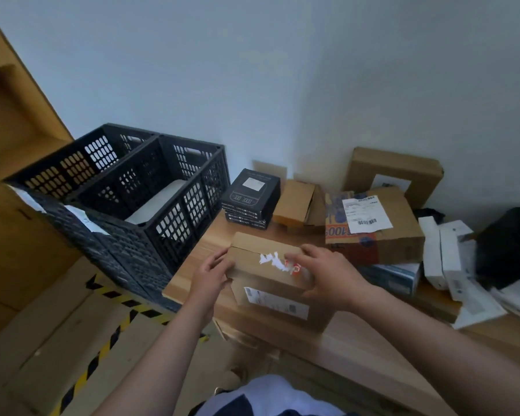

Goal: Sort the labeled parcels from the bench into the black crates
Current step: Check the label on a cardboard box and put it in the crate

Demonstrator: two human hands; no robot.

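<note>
Parcel (pixel 270 283), label print too blurred

The brown cardboard box (pixel 270 283) I hold over the counter (pixel 357 343) edge is tilted, with torn white tape on top and a label on its near side. More parcels (pixel 373 226) crowd the counter behind it. Two black crates (pixel 150 187) stand left, one holding a white package (pixel 159 205).

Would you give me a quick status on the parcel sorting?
Left hand and right hand grip cardboard parcel over bench. Black crates left, near one holds white item. Path clear.
</note>
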